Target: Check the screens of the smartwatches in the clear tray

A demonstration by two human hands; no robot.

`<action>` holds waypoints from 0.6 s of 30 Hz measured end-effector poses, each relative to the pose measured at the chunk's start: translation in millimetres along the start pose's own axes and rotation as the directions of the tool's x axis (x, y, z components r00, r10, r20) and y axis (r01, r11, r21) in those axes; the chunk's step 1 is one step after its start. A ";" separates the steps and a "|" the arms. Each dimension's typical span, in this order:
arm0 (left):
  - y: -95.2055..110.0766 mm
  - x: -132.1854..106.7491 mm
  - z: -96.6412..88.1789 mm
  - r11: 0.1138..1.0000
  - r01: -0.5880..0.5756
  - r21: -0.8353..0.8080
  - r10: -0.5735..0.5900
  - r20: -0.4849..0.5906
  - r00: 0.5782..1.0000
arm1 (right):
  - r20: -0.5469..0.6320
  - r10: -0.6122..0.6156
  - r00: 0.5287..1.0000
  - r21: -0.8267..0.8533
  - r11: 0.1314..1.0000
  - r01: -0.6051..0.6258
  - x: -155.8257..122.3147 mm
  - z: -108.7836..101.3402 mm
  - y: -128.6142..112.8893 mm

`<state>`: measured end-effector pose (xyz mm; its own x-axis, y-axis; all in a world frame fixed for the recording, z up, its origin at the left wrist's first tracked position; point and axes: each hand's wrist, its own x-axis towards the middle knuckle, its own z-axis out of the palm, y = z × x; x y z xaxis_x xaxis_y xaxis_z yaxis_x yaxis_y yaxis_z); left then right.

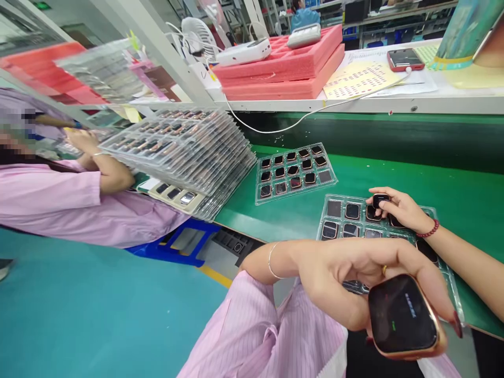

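Observation:
Close to the camera, my left hand point(334, 273) is closed on a smartwatch point(403, 315) with a gold-coloured case and no strap. Its dark screen faces up and shows small white text and a green mark. Farther off, my right hand point(405, 207) pinches a second, smaller-looking smartwatch point(380, 200) between thumb and fingers, just above a clear plastic tray point(323, 214). Several watch cases point(329, 229) sit in that tray's compartments, while its top left compartment holds no watch. My left hand and forearm hide much of the tray's near side.
A second clear tray point(258, 195) of watches lies on the green bench point(252, 220). Left of it leans a tall stack of filled trays point(197, 163). Red foam trays point(275, 79), a phone point(405, 60) and a white cable point(271, 131) occupy the shelf. A co-worker's arm point(114, 173) is at left.

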<state>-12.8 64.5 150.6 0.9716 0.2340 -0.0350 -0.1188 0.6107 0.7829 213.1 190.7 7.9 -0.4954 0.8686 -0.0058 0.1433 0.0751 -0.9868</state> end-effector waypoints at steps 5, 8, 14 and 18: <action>4.0 -10.3 7.2 0.990 -0.088 0.112 0.086 0.022 0.996 | -0.030 0.134 0.991 0.246 0.961 -0.122 1.0 -2.6 -8.0; 9.7 -13.9 -9.7 0.945 -0.238 0.223 0.262 -0.082 0.962 | -0.045 0.140 0.989 0.407 0.907 -0.110 -5.4 -2.4 -39.9; 13.3 4.0 -117.4 0.822 -0.177 0.541 0.505 -0.550 0.665 | 0.145 -0.095 0.985 0.547 0.837 0.000 -52.9 26.7 -146.1; -7.3 26.5 -168.6 0.847 -0.077 0.525 0.449 -0.633 0.631 | 0.406 -0.189 0.894 0.619 0.777 -0.117 -84.4 62.3 -189.2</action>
<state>-20.7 193.8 39.2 0.4299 0.9007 -0.0632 -0.0681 0.1022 0.9924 174.4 72.7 185.1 -0.8182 0.5631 0.1160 -0.3610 -0.3462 -0.8659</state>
